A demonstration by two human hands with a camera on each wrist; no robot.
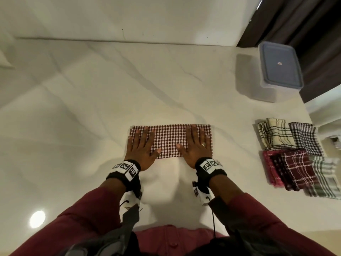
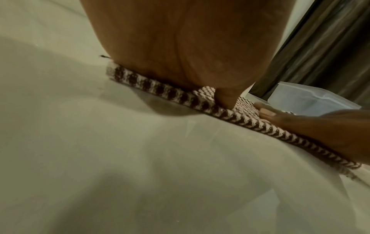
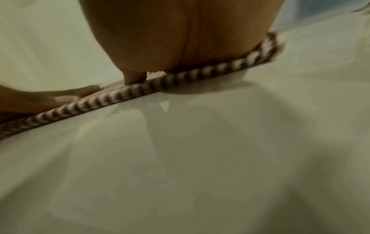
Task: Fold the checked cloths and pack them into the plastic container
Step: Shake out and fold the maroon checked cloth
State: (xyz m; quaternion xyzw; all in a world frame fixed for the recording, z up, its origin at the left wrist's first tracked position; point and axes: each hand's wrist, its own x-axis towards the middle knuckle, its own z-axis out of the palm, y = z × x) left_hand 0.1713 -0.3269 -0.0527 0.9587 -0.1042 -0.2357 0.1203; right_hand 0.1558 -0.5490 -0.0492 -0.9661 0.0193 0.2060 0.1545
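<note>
Folded houndstooth cloth lies long axis left-right along desk near edge. Left hand and right hand press either end, fingers flat, gripping nothing; equally near.

This looks like a home interior — probably a kitchen or dining corner. The worktop is a pale, glossy marble-look slab with grey veining, meeting a plain cream wall at the far side. Dark brown curtains hang at the far right. Household things sit on the right — a lidded plastic container and a pile of checked cloths.
</note>
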